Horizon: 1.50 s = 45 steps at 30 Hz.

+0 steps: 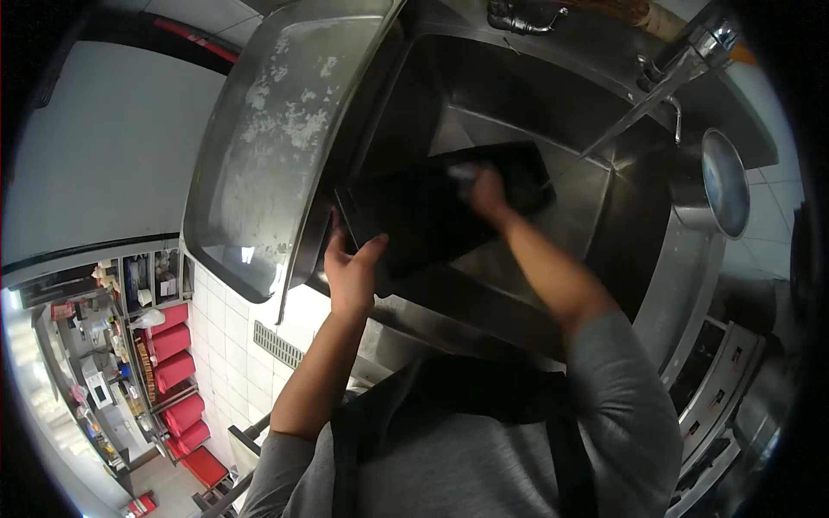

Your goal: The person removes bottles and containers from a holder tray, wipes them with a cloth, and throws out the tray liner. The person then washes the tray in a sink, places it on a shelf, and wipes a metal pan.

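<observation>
A long black rectangular tray (406, 216) is tilted over the metal sink (484, 112). At its left end, my left hand (352, 268) grips the edge, thumb on the near side and fingers partly hidden behind. My right hand (489, 197) is closed inside the tray, pressed toward its inner surface and smeared by motion. Something small and whitish (463, 173) shows at its fingers, too blurred to name. A stream of water (626, 121) falls from the tap (712, 39) toward the tray's right end.
Left of the sink stands a large clear-walled bin (294, 112) with whitish patches. A metal pot (725, 186) rests on the right ledge. Another tap fitting (527, 22) sits at the back rim. Shelves and red seats (168, 345) are beyond, at lower left.
</observation>
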Available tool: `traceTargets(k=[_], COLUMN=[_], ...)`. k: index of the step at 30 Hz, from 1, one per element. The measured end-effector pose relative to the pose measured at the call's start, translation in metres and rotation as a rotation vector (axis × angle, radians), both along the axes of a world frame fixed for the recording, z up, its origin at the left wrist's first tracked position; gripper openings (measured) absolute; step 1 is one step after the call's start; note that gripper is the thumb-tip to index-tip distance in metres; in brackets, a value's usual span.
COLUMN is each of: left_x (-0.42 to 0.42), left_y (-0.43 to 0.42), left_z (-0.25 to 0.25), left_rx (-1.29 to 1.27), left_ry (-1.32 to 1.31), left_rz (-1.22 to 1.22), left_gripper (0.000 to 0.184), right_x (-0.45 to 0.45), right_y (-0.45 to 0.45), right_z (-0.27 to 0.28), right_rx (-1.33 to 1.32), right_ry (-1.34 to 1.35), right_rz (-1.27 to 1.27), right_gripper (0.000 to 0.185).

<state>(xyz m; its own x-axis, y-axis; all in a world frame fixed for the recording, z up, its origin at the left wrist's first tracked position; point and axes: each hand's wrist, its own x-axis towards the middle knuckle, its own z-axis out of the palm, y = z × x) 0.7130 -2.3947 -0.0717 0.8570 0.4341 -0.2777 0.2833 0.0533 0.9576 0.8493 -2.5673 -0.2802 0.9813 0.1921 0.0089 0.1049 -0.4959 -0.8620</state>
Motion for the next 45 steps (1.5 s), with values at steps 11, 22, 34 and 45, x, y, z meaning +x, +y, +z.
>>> traceTargets(k=[11, 22, 34, 45], left_x=[-0.014, -0.006, -0.013, 0.023], left_y=[-0.011, -0.006, -0.001, -0.016], left_z=[-0.008, 0.002, -0.024, -0.004], left_rx=[-0.069, -0.062, 0.091, 0.433], left_ry=[0.077, 0.209, 0.027, 0.08], left_rz=[-0.083, -0.081, -0.164, -0.302], left_gripper=[0.066, 0.081, 0.058, 0.046], right_x=[0.022, 0.108, -0.044, -0.015], right_y=[0.029, -0.031, 0.081, 0.036], right_z=[0.056, -0.045, 0.124, 0.117], right_rx=[-0.291, -1.1, 0.915, 0.99], right_ry=[0.345, 0.099, 0.814, 0.794], right_rz=[0.178, 0.48, -0.068, -0.392], right_gripper=[0.024, 0.032, 0.027, 0.028])
